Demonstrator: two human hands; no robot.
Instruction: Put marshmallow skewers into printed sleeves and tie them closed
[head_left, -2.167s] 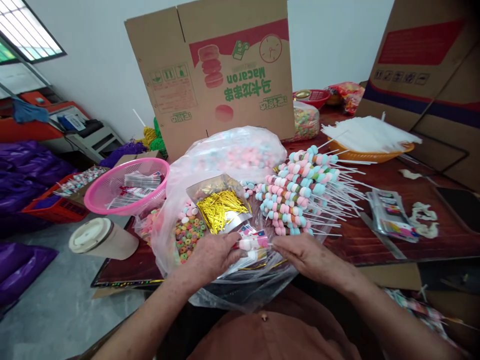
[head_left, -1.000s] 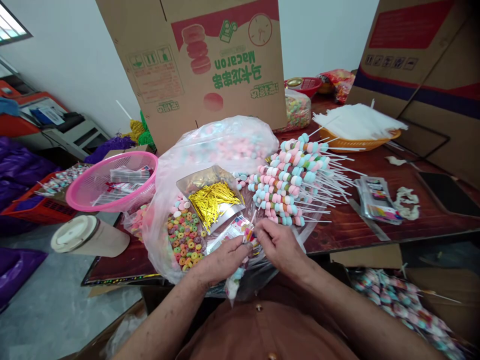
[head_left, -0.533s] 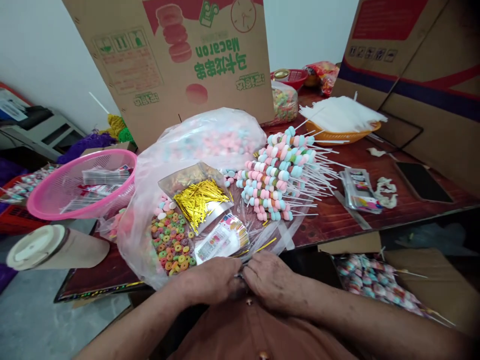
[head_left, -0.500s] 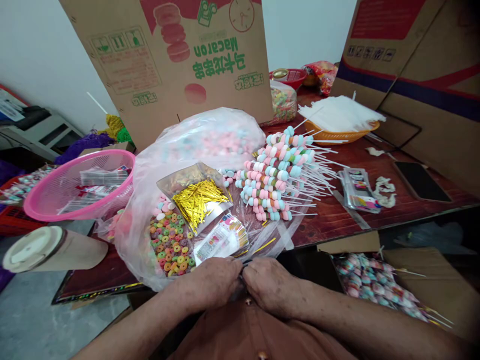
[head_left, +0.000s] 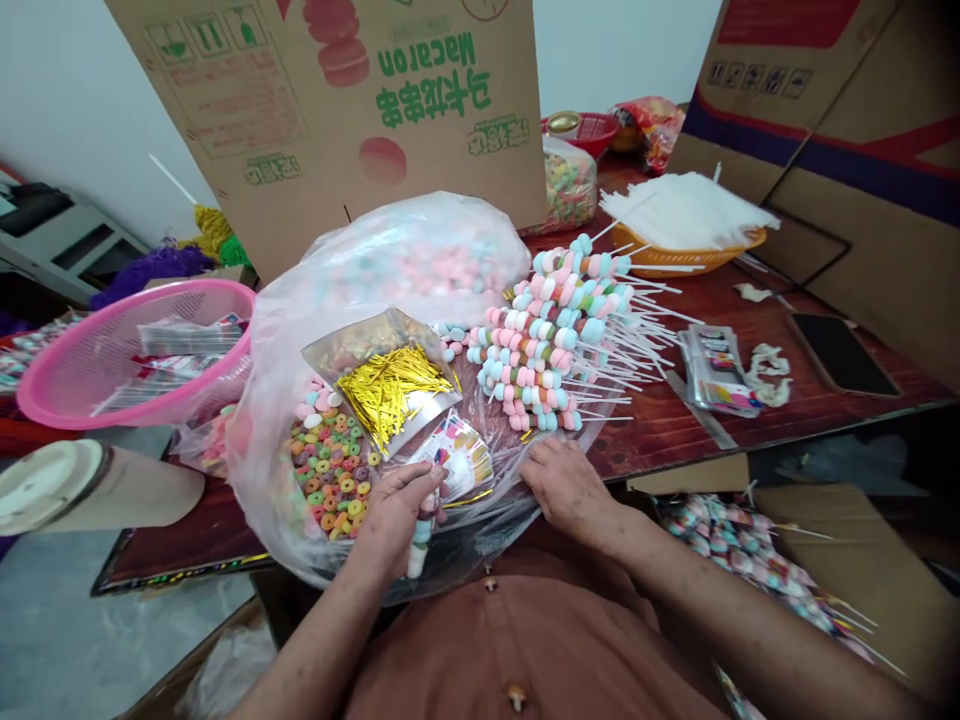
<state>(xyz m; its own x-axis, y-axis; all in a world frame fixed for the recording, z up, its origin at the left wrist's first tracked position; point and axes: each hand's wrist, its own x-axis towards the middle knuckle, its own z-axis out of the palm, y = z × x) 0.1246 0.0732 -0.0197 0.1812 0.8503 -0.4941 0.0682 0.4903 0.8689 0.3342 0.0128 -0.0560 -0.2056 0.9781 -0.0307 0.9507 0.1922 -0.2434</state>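
Observation:
My left hand [head_left: 391, 508] is closed on a wrapped marshmallow skewer [head_left: 418, 548] that hangs down over the table's front edge. Just beyond its fingers lies a small stack of printed wrappers [head_left: 461, 455]. My right hand [head_left: 561, 478] rests palm down on the clear plastic sheet [head_left: 495, 505], fingers stretched toward the near end of the pile of pink, blue and white marshmallow skewers [head_left: 551, 335]. An open packet of gold twist ties [head_left: 388, 382] lies beside coloured ring candies [head_left: 330, 470].
A bag of loose marshmallows [head_left: 420, 265] sits behind, in front of an upright cardboard box [head_left: 337, 100]. A pink basket [head_left: 127, 350] and a lidded cup [head_left: 75, 490] are at left. An orange basket of white sleeves [head_left: 686, 225], packets [head_left: 716, 370], a phone [head_left: 840, 355] are at right; a carton of finished skewers [head_left: 739, 545] is below.
My hands, pressed together at my chest half a second ago, have parted. The left one still holds the wrapped skewer; the right has reached forward onto the plastic near the skewer pile.

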